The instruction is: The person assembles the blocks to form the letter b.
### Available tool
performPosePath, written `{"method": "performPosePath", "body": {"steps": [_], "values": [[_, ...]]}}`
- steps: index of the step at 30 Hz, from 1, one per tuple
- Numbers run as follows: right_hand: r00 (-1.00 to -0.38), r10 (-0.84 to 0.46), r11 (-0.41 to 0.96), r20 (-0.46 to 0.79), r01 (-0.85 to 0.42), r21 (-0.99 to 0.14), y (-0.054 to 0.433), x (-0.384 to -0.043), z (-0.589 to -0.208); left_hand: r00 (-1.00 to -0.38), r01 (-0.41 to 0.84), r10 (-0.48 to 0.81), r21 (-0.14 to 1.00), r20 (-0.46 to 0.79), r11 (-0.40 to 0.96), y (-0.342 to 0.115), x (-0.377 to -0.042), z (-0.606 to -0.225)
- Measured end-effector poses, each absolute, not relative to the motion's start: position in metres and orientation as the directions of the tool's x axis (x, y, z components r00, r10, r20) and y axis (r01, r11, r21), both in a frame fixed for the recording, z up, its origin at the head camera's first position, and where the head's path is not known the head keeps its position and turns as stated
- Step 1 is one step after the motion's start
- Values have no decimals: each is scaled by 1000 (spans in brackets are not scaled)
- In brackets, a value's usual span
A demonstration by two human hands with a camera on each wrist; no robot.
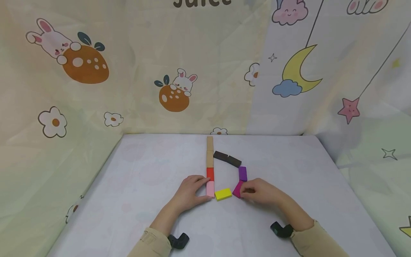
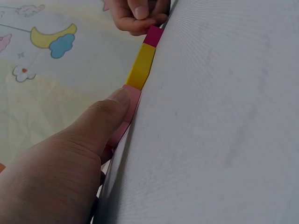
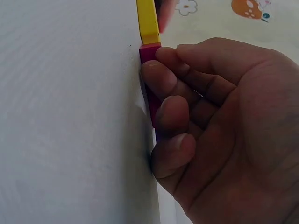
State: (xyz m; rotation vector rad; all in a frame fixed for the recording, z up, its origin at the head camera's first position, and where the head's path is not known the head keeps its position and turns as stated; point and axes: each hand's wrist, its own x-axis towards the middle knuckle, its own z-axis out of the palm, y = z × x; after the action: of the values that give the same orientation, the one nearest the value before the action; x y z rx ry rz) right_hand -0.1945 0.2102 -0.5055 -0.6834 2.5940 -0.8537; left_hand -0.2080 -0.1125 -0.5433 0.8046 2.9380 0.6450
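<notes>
My left hand [image 1: 189, 192] rests at the left of a pink block [image 1: 210, 189]. Its thumb touches the block's near end, and a fingertip lies near the seam with the red block [image 1: 210, 174]. In the left wrist view the thumb [image 2: 100, 116] lies against the pink block. My right hand [image 1: 261, 191] pinches a magenta block [image 1: 237, 189] with bent fingers, which partly cover it in the right wrist view. Between the pink and magenta blocks lies a yellow block [image 1: 223, 194]. A purple block [image 1: 243, 174] stands just beyond the magenta one.
Two natural wood blocks [image 1: 210, 151] continue the straight column behind the red one. Dark blocks [image 1: 227, 158] slant from that column toward the purple block. The white tabletop [image 1: 144, 171] meets a patterned cloth backdrop [image 1: 218, 96]. Black devices [image 1: 282, 230] sit at both wrists.
</notes>
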Motion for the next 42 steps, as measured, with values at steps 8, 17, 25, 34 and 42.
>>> {"method": "performPosePath", "body": {"steps": [8, 17, 25, 34, 42], "values": [[-829, -543, 690, -133, -350, -633, 210, -195, -509, -867, 482, 492, 397, 85, 781, -113, -207, -543], [-830, -545, 662, -121, -337, -670, 211, -195, -511, -865, 484, 493, 402, 89, 777, -112, -208, -543], [-825, -550, 637, -125, -318, -702, 211, -195, -511, -864, 487, 497, 399, 87, 777, -113, -207, -541], [-837, -519, 568, -173, -186, -802, 223, -200, -520, -865, 481, 495, 407, 79, 777, -113, -206, -540], [-883, -457, 375, -107, -82, -924, 234, -207, -526, -867, 476, 492, 415, 74, 776, -113, -206, -539]]}}
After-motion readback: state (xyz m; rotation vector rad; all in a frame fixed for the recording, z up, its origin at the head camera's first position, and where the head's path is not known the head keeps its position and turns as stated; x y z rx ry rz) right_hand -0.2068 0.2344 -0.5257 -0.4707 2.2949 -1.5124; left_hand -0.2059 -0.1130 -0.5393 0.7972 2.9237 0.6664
